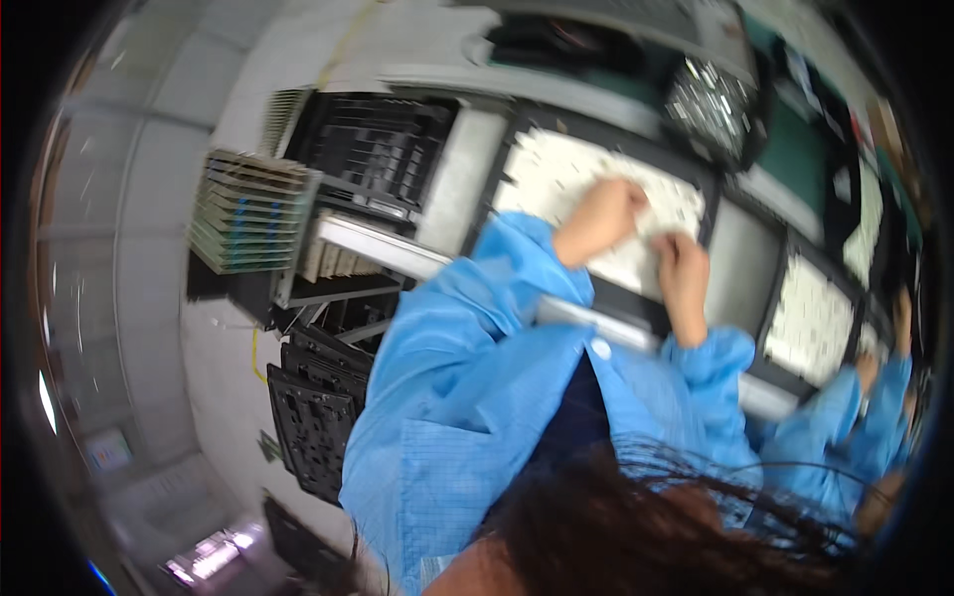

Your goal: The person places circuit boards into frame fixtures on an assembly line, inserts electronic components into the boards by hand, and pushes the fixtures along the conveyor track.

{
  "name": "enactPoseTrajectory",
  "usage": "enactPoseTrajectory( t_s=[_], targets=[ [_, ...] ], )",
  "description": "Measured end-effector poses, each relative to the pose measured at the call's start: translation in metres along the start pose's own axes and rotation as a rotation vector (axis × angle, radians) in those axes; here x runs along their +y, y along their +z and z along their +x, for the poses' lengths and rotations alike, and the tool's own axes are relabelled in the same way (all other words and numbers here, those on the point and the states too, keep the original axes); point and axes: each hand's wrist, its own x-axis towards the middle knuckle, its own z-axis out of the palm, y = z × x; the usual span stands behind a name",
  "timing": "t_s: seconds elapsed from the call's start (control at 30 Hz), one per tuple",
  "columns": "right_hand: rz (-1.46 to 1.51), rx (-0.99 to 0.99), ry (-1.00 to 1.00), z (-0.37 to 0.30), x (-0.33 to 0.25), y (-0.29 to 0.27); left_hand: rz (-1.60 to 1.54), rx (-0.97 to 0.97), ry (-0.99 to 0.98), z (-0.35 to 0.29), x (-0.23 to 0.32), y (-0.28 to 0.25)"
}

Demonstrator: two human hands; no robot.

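Note:
A white board [542,179] dotted with small dark parts lies in a black frame [487,204] on the bench before me. My left hand [601,221] reaches over the middle of the board, its fingers curled together at the tips. Toward the board's near right side is my right hand [686,280], thumb and fingers pinched. Whatever either pinch may hold is too small and blurred to make out. Light blue sleeves cover both my arms.
Beyond the board stands a dark bin [711,104] of shiny silvery pieces. At left are a rack of stacked green boards [248,214], a black slotted tray [373,149] and leaning black panels [313,422]. A co-worker's blue sleeve [820,412] is beside another white board [810,318] at right.

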Motion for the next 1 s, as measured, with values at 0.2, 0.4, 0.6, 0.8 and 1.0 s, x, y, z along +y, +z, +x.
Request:
enactPoseTrajectory(
  t_s=[0.2, 0.4, 0.6, 0.8, 1.0],
  targets=[
    [0.494, 0.238, 0.39, -0.005, 0.047, -0.04, 0.049, -0.124, 0.031, 0.002, 0.017, 0.022],
    [0.911, 0.134, 0.6, -0.014, 0.069, -0.048, 0.05, -0.201, 0.09, -0.001, 0.019, 0.055],
    [1.019, 0.161, 0.612, -0.016, 0.075, -0.051, 0.165, -0.273, 0.159, -0.001, 0.023, 0.064],
    [0.94, 0.238, 0.6, -0.016, 0.072, -0.053, 0.169, -0.28, 0.141, 0.0, 0.021, 0.069],
    [0.861, 0.247, 0.581, -0.015, 0.064, -0.052, 0.494, -0.284, 0.351, -0.004, 0.035, 0.077]
  ],
)
